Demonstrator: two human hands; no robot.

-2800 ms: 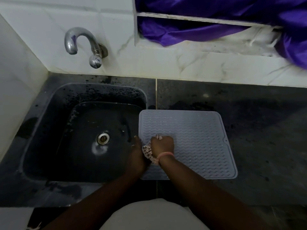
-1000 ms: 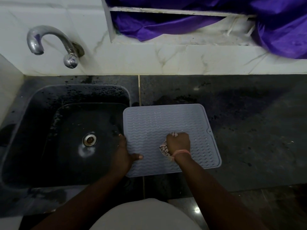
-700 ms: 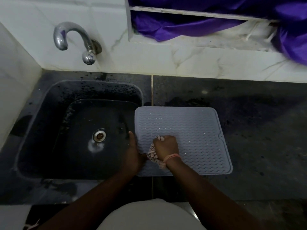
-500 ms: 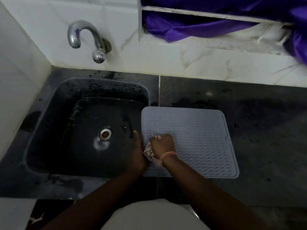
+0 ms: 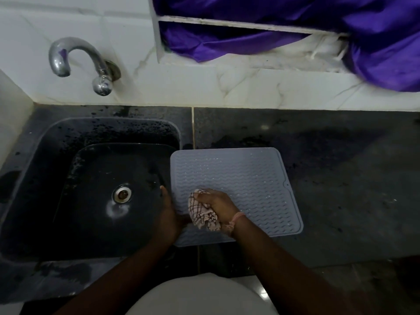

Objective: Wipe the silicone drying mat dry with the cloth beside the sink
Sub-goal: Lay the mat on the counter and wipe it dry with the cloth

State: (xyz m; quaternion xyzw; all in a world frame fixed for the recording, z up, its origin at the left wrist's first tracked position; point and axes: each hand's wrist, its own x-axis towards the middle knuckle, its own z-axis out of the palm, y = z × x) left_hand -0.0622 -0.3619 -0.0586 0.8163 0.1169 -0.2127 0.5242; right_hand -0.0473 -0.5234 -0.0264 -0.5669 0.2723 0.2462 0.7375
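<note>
Chrome tap (image 5: 77, 62) curves out from the white marble wall at the far left; below it the dark sink (image 5: 56, 178) sits wet and speckled, its drain (image 5: 122, 194) near the middle of the basin; at the sink's right rim the left hand (image 5: 168, 214) rests flat along the left edge of the silicone drying mat (image 5: 245, 176), fingers extended and thumb on the mat's near-left corner, its grip narrow and pressing rather than wrapped round anything; the grey ribbed mat lies flat on the dark stone surface (image 5: 341, 178), touching the sink's edge, with droplets glinting across its ridges; on its near-left part the right hand (image 5: 218, 205), a pink band at the wrist, has its grip closed tight on the bunched checked cloth (image 5: 202, 214), which presses on the mat; purple fabric (image 5: 341, 30) hangs in the window recess above and to the right.
</note>
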